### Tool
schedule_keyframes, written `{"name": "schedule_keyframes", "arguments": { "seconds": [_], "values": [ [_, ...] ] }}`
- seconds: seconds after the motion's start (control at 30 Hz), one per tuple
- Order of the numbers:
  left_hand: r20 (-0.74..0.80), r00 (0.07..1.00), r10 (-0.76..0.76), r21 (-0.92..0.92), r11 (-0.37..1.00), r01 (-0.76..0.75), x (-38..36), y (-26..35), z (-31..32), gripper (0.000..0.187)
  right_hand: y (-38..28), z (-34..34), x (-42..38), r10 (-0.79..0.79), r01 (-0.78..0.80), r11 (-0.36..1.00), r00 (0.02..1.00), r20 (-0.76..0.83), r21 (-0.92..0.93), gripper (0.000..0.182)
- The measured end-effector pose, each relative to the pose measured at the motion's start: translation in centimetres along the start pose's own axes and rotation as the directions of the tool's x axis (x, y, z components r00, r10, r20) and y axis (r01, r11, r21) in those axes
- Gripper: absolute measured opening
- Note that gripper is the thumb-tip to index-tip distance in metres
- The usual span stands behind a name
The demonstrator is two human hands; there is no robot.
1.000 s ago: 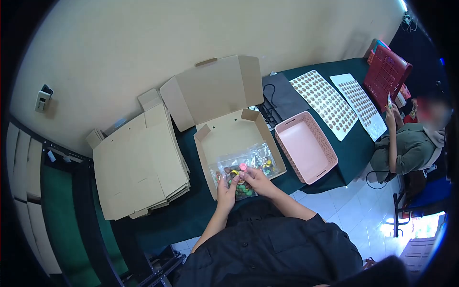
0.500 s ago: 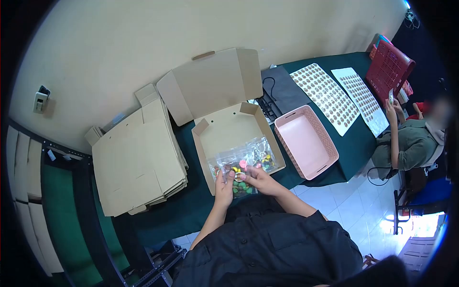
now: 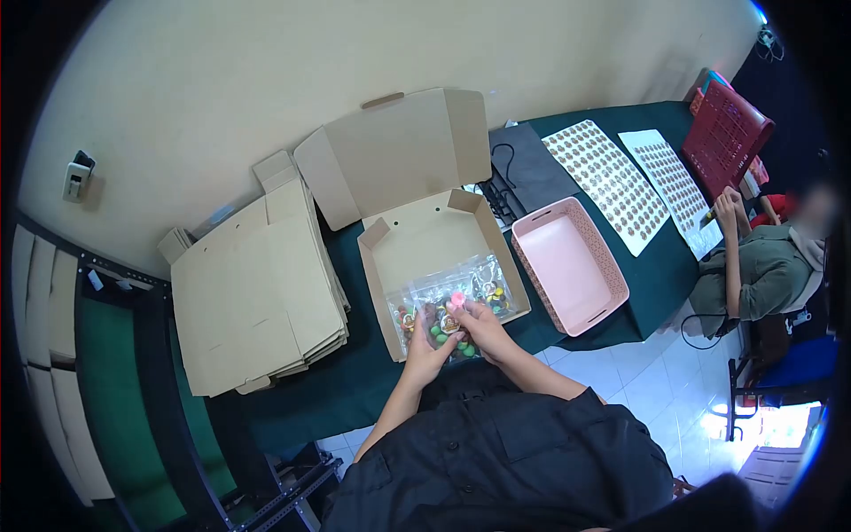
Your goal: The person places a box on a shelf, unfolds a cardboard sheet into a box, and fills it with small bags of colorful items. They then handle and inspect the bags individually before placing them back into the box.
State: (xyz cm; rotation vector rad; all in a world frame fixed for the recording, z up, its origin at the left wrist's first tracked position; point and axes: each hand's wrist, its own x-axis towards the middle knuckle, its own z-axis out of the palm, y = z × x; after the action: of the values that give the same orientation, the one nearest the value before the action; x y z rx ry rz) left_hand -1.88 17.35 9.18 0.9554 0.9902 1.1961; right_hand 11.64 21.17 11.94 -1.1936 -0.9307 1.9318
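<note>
An open cardboard box (image 3: 434, 232) lies on the dark green tablecloth, its lid raised against the wall. Several clear plastic bags (image 3: 487, 282) with colourful pieces lie in its front part. Above the box's front edge, my left hand (image 3: 425, 352) holds the left side of a clear bag (image 3: 464, 342) of green and brown pieces with a round sticker on it. My right hand (image 3: 484, 332) grips the same bag on its right side, fingers near the sticker. A pink round piece (image 3: 457, 299) shows just beyond my right fingertips.
Flattened cardboard boxes (image 3: 257, 293) are stacked on the left. A pink basket (image 3: 572, 266) stands on the right, with sticker sheets (image 3: 610, 188) behind it. At the far right a person (image 3: 767, 266) sits near a dark red basket (image 3: 727, 133).
Both hands have shifted on the bag, and its round sticker shows more clearly. The seated person's hands have moved lower, to the sticker sheet's edge.
</note>
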Motion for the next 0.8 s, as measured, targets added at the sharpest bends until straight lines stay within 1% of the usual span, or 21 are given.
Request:
{"name": "schedule_keyframes", "arguments": {
  "seconds": [0.03,0.1,0.13,0.2,0.27,0.33,0.37,0.43,0.47,0.53,0.57,0.6,0.67,0.7,0.77,0.8],
  "values": [
    [-0.001,1.0,0.0,-0.001,1.0,0.0,0.0,0.3,0.2,0.066,-0.2,0.0,0.0,0.001,-0.001,1.0,1.0,0.0,0.0,0.034],
    [-0.088,0.996,0.022,-0.017,1.0,-0.024,-0.2,1.2,0.5,0.066,-0.6,0.1,-0.2,-0.037,0.043,0.996,0.997,0.075,-0.08,0.034],
    [-0.09,0.996,0.017,-0.016,1.0,-0.019,-0.2,1.0,0.3,0.066,-0.5,0.3,-0.3,-0.033,0.039,0.996,0.997,0.075,-0.077,0.034],
    [-0.023,1.0,-0.009,-0.125,0.992,0.006,-0.2,0.3,-0.2,0.065,-0.2,0.7,-0.5,-0.173,0.187,0.965,0.981,0.09,-0.185,0.034],
    [-0.016,1.0,-0.003,-0.09,0.996,0.002,-0.1,0.0,-0.3,0.063,-0.1,0.8,-0.5,-0.162,0.173,0.966,0.984,0.069,-0.19,0.032],
    [-0.005,1.0,-0.013,-0.041,0.999,0.012,-0.3,0.2,-0.1,0.059,0.2,0.8,-0.3,0.013,-0.012,1.0,0.998,-0.065,0.007,0.029],
    [-0.004,1.0,-0.013,-0.041,0.999,0.013,-0.3,0.1,0.0,0.059,0.1,0.7,-0.2,0.013,-0.012,1.0,0.998,-0.065,0.008,0.029],
    [-0.153,0.986,-0.06,-0.127,0.991,0.041,-0.3,-0.4,0.2,0.05,-0.5,0.6,-0.2,0.036,-0.039,0.994,0.999,0.035,0.098,0.03],
    [-0.154,0.986,-0.062,-0.126,0.991,0.042,-0.2,-0.5,0.0,0.05,-0.4,0.6,-0.3,0.037,-0.041,0.994,0.999,0.036,0.099,0.03],
    [-0.174,0.984,-0.048,-0.145,0.989,0.023,-0.1,-0.9,-0.8,0.044,0.0,0.8,-0.5,-0.144,0.165,0.975,0.979,0.143,-0.148,0.03],
    [-0.161,0.987,0.007,-0.072,0.997,-0.019,-0.1,-1.3,-1.0,0.045,0.9,0.7,0.0,-0.16,0.179,0.979,0.972,0.169,-0.101,0.029],
    [-0.163,0.987,0.008,-0.073,0.997,-0.02,-0.1,-1.7,-1.1,0.045,0.9,0.6,-0.1,-0.159,0.178,0.979,0.972,0.171,-0.103,0.029],
    [-0.208,0.977,-0.043,-0.153,0.988,0.01,0.0,-2.5,-1.5,0.044,0.8,0.6,-0.1,-0.11,0.115,0.993,0.978,0.177,-0.02,0.029],
    [-0.209,0.977,-0.042,-0.152,0.988,0.01,-0.1,-2.2,-1.4,0.044,0.8,0.5,-0.1,-0.11,0.115,0.993,0.978,0.178,-0.018,0.029],
    [-0.174,0.983,-0.06,-0.278,0.96,0.009,-0.3,-1.7,-1.3,0.044,1.3,0.0,0.2,-0.031,-0.003,0.989,0.974,0.224,0.146,0.032],
    [-0.176,0.982,-0.06,-0.279,0.96,0.009,-0.4,-1.4,-1.2,0.044,1.5,-0.3,0.4,-0.029,-0.004,0.989,0.974,0.225,0.146,0.032]
  ]
}}
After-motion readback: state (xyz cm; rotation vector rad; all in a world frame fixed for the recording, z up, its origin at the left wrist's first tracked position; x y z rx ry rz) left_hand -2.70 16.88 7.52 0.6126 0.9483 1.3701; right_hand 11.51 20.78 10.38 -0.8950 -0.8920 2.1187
